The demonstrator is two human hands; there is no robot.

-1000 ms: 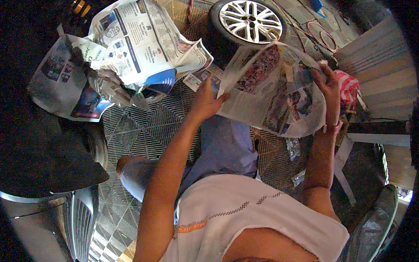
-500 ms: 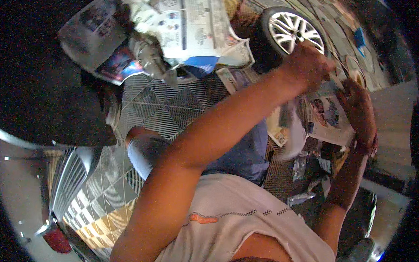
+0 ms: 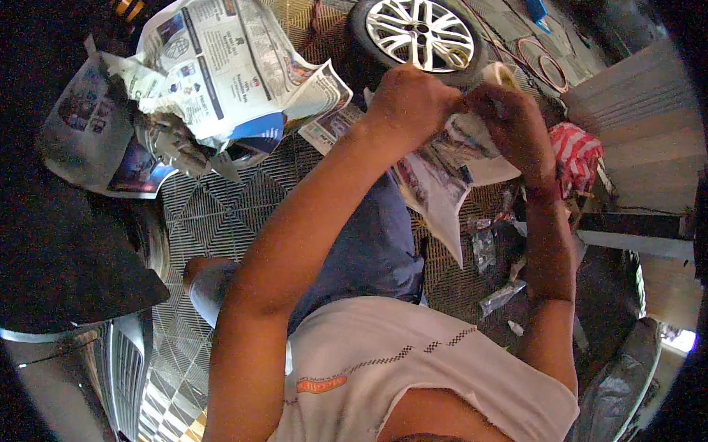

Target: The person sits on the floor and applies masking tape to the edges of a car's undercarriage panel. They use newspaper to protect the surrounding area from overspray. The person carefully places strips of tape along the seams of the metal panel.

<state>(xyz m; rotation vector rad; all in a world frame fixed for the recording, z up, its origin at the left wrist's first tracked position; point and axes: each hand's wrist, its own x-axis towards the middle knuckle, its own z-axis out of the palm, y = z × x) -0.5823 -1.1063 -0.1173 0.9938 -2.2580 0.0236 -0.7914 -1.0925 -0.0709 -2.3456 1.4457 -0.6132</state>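
My left hand (image 3: 414, 106) is closed in front of the wheel, its fingertips meeting those of my right hand. What it pinches is too small or hidden to make out. My right hand (image 3: 515, 131) is curled, with a tan ring like a roll of tape (image 3: 497, 73) at its fingers. Beyond both hands a car wheel (image 3: 420, 32) with silver spokes and a black tyre lies on the floor. Printed newspaper sheets (image 3: 429, 181) spread beneath the hands. Farther left, a large crumpled newspaper (image 3: 219, 68) drapes over a part that is mostly hidden.
A dark car panel (image 3: 64, 258) fills the left side, with a grille (image 3: 126, 369) below it. Right of my right arm sits a red-and-white bundle (image 3: 577, 157). Clear plastic packets (image 3: 486, 247) lie on the patterned floor tiles (image 3: 222, 205). A hose (image 3: 543, 60) curls at the far right.
My view has shifted, so the wheel and newspapers appear differently placed. A pale strip showed between my separated hands before; now the hands have come together and the strip cannot be made out.
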